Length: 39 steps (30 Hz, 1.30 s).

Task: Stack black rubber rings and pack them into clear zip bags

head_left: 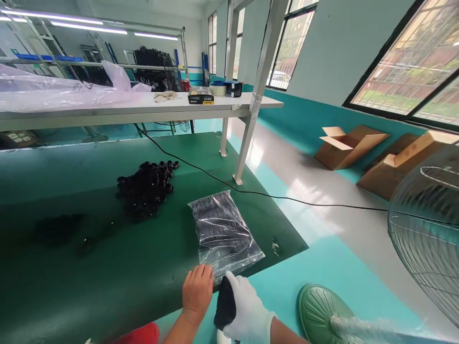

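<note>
A clear plastic bag (229, 229) packed with rows of thin dark pieces lies flat near the front edge of the green-topped table (161, 267). My bare left hand (198, 289) is closed on the bag's near edge, its fingers curled over the plastic. Close beside it, my right hand (249, 306) wears a white glove and is closed at the bag's near corner. A black shape (225, 303) shows against the glove's palm side; whether it is a held item or the glove's coating, I cannot make out. Farther back sits a heap of shiny black ring-like parts (145, 188).
A dark pile (60, 227) lies at left. A black cable (201, 169) crosses the tabletop and runs right. Above stands a white shelf (143, 112) with a small box (201, 95) and tape rolls (218, 88). At right are a wire-caged fan (426, 229) and open cartons (347, 145).
</note>
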### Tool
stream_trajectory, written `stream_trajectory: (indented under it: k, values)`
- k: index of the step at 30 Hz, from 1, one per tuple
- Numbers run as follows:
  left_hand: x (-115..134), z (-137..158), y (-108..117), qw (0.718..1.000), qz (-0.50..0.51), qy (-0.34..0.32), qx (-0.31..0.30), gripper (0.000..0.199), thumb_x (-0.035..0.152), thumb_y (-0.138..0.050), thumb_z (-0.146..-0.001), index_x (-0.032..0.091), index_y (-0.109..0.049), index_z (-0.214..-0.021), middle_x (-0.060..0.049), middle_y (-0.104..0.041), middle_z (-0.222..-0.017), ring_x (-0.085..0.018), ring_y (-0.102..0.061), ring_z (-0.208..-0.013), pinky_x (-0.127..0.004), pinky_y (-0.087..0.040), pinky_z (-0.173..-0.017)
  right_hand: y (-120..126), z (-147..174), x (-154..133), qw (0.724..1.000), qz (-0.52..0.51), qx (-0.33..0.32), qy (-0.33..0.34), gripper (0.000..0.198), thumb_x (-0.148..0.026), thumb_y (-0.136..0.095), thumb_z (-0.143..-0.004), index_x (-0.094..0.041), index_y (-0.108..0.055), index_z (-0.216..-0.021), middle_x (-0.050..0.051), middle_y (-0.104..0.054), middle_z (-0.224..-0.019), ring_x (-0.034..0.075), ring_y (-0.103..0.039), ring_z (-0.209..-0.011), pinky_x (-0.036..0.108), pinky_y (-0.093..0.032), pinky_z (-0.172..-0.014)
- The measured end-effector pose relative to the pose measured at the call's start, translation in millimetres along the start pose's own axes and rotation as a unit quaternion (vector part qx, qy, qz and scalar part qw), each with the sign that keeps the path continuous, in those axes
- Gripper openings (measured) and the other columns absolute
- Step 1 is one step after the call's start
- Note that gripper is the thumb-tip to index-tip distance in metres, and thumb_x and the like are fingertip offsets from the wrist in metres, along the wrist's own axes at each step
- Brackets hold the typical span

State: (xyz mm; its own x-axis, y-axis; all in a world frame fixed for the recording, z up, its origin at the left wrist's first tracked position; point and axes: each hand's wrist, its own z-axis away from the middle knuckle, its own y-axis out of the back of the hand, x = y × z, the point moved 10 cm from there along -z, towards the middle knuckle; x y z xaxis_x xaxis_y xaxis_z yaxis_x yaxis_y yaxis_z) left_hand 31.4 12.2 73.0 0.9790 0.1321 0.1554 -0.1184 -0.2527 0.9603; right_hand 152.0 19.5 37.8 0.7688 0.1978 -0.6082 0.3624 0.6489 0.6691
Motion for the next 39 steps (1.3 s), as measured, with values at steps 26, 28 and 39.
stream_trajectory:
  k: [26, 28, 39]
  values:
    - [-13.1, 30.4, -19.1, 0.981, 0.183, 0.056, -0.014, 0.025, 0.017, -0.035, -0.086, 0.020, -0.052, -0.068, 0.001, -0.054, -0.068, -0.009, -0.053, -0.061, -0.019, -0.039, -0.060, 7.6, -47.1, 15.0, 0.961, 0.013, 0.246, -0.126, 0.094, -0.034, -0.062, -0.059, -0.012, -0.015, -0.138, 0.016, -0.043, -0.120, 0.031, -0.041, -0.112, 0.040, -0.030, -0.096]
    - [-18.0, 25.5, -34.3, 0.966, 0.230, 0.062, -0.095, 0.024, 0.014, -0.034, -0.084, 0.020, -0.050, -0.067, 0.002, -0.052, -0.067, -0.009, -0.049, -0.058, -0.019, -0.038, -0.057, 6.1, -49.1, 10.8, 0.960, 0.041, 0.252, -0.116, 0.095, -0.034, -0.062, -0.061, -0.009, -0.012, -0.138, 0.017, -0.045, -0.118, 0.032, -0.042, -0.110, 0.042, -0.028, -0.096]
    - [-30.1, 20.1, -59.0, 0.897, 0.353, 0.113, -0.242, 0.015, 0.018, -0.036, -0.079, 0.021, -0.045, -0.067, 0.002, -0.047, -0.070, -0.010, -0.044, -0.061, -0.022, -0.035, -0.058, -1.7, -42.4, 19.4, 0.990, 0.005, 0.122, -0.065, 0.109, -0.021, -0.065, -0.047, -0.017, -0.007, -0.140, 0.011, -0.035, -0.133, 0.029, -0.031, -0.123, 0.038, -0.029, -0.099]
